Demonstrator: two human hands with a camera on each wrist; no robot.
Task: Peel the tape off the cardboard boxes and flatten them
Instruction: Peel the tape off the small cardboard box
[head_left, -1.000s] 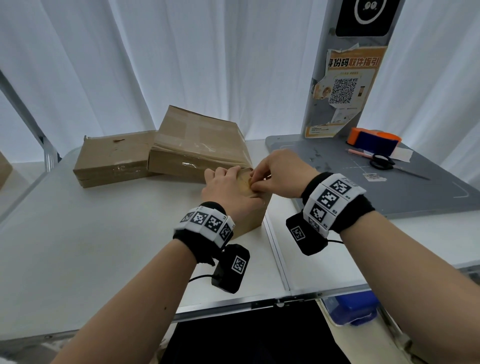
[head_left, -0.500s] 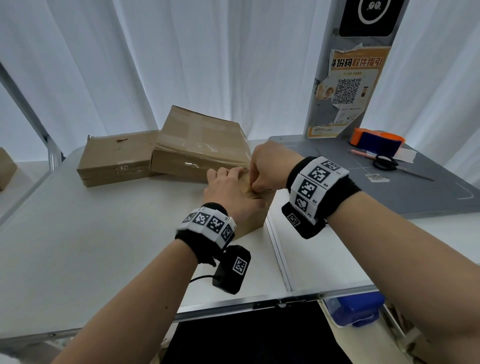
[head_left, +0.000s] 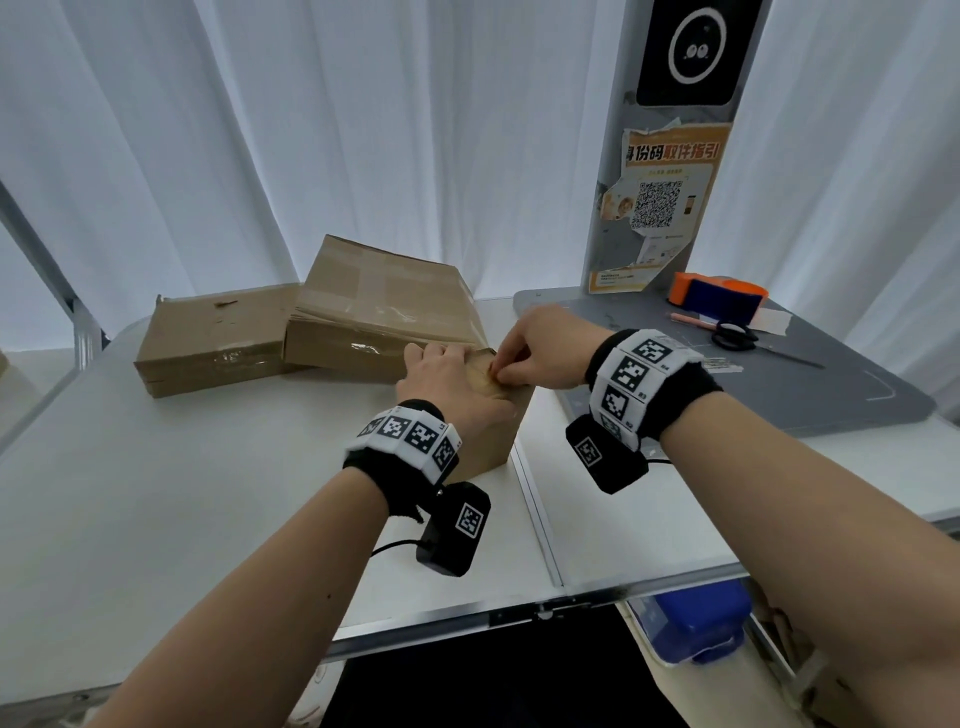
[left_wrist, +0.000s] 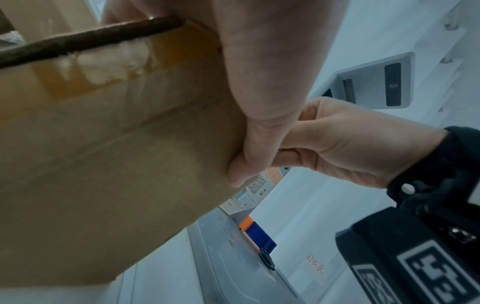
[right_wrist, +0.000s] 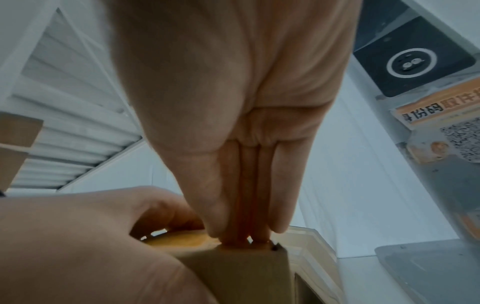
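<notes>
Brown cardboard, still taped and still boxed, was all that showed: the small brown cardboard box (head_left: 498, 431) stood near the middle of the white surface (head_left: 156, 493), upright and unflattened. The left hand (head_left: 457, 395) lay over its top, fingers curved down the far side and thumb down the near face, gripping it steady. The right hand (head_left: 540, 353), at about three o'clock from the left, had its fingertips (right_wrist: 233, 236) bunched and pressed onto the yellowish tape strip (left_wrist: 78, 82) at the box's top edge; whether a tape end was actually pinched up could not be told, so the hand read as closed around the tape's edge at most. At eleven o'clock from this box, the wide flat brown carton (head_left: 384, 317) leaned against the lower brown carton (head_left: 218, 338) at ten o'clock, both with clear tape in place. Black scissors (head_left: 735, 338) and an orange-and-blue tape dispenser (head_left: 719, 299) rested on the grey mat (head_left: 779, 389) at two o'clock. By this showing the job seemed barely begun: no tape off, no box flattened, three boxes left.
</notes>
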